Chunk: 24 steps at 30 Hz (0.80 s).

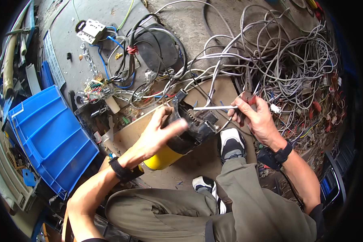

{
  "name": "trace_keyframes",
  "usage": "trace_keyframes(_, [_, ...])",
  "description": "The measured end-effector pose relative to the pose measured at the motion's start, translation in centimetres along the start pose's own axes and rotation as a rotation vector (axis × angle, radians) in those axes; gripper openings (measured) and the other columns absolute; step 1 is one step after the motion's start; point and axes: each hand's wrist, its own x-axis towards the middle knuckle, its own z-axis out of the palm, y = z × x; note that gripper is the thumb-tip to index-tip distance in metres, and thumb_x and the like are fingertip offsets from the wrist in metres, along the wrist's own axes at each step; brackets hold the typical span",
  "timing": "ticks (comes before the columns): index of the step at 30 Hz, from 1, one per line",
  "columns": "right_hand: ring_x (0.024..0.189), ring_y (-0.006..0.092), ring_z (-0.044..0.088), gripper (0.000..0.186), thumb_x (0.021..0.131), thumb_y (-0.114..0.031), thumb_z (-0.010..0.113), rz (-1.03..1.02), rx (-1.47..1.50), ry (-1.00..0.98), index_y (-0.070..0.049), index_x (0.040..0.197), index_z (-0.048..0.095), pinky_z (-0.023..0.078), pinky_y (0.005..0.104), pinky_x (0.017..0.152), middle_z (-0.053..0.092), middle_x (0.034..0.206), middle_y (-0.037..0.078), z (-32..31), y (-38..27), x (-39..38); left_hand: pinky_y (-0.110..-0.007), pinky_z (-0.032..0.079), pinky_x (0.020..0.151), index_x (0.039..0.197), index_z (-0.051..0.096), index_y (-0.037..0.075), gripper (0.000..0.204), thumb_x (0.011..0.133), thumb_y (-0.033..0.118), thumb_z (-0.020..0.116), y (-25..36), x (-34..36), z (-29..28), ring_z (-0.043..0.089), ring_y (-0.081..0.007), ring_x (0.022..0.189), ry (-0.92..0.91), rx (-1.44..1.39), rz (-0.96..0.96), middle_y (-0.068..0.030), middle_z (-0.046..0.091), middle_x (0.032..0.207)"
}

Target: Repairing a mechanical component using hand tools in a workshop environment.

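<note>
A machine with a yellow rounded body (161, 158) and a black housing (183, 137) lies tilted between my feet, its coil-like inner parts showing at the opening. Against the left side of the black housing rest the bent fingers of my left hand (155, 131); its thumb stretches over the housing and is blurred. My right hand (256, 117) is closed, pinching a thin, light-coloured rod (213, 107) that points left to the machine's opening. A dark, pliers-like tool (249, 78) with some red near its lower end shows just above that hand; its grip is partly hidden.
A blue plastic crate (52, 137) stands at the left. Tangled grey cables (286, 52) and wire scraps heap up at the right. Black cables tied with red (132, 50), a white socket-like box (91, 31) and a chain (88, 58) lie ahead. Brown cardboard (129, 139) is underneath.
</note>
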Motion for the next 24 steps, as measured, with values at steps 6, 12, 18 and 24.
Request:
trace_keyframes(6, [0.078,0.0113,0.068,0.034,0.107,-0.035,0.067,0.01,0.041,-0.037,-0.001,0.106,0.067,0.053,0.0249,0.069,0.075,0.091,0.008,-1.0,1.3,0.3,-0.028,0.05,0.084,0.12,0.065,0.0,0.045,0.098,0.037,0.076,3.5,5.3,0.2,0.061,-0.0114,0.095,0.099,0.463,-0.125,-0.0041,0.068,0.105])
trace_keyframes(12, [0.082,0.0149,0.069,0.032,0.107,-0.033,0.066,0.057,0.23,-0.05,-0.001,0.109,0.066,0.052,0.0279,0.072,0.074,0.097,0.01,-1.5,1.2,0.6,-0.031,0.051,0.085,0.117,0.066,-0.003,0.036,0.098,0.028,0.071,2.3,3.4,-1.2,0.064,-0.0133,0.092,0.148,0.085,-0.03,-0.0065,0.071,0.1])
trace_keyframes(18, [0.084,0.0159,0.071,0.027,0.107,-0.029,0.067,-0.022,0.085,-0.056,-0.002,0.107,0.063,0.054,0.0274,0.073,0.076,0.101,0.013,1.2,1.2,0.1,-0.033,0.044,0.111,0.127,0.066,0.0,0.039,0.094,0.016,0.079,2.5,-6.3,-2.4,0.061,-0.0151,0.118,0.275,0.1,-0.007,-0.0065,0.069,0.122])
trace_keyframes(24, [0.076,0.0111,0.066,0.025,0.108,-0.027,0.066,-0.176,-0.101,-0.176,-0.003,0.108,0.065,0.052,0.0262,0.07,0.076,0.09,0.008,5.9,-1.0,-0.5,-0.038,0.039,0.118,0.139,0.058,0.002,0.053,0.092,0.014,0.079,1.1,-8.9,-3.5,0.054,-0.0179,0.128,0.276,-0.016,0.129,-0.0074,0.064,0.131])
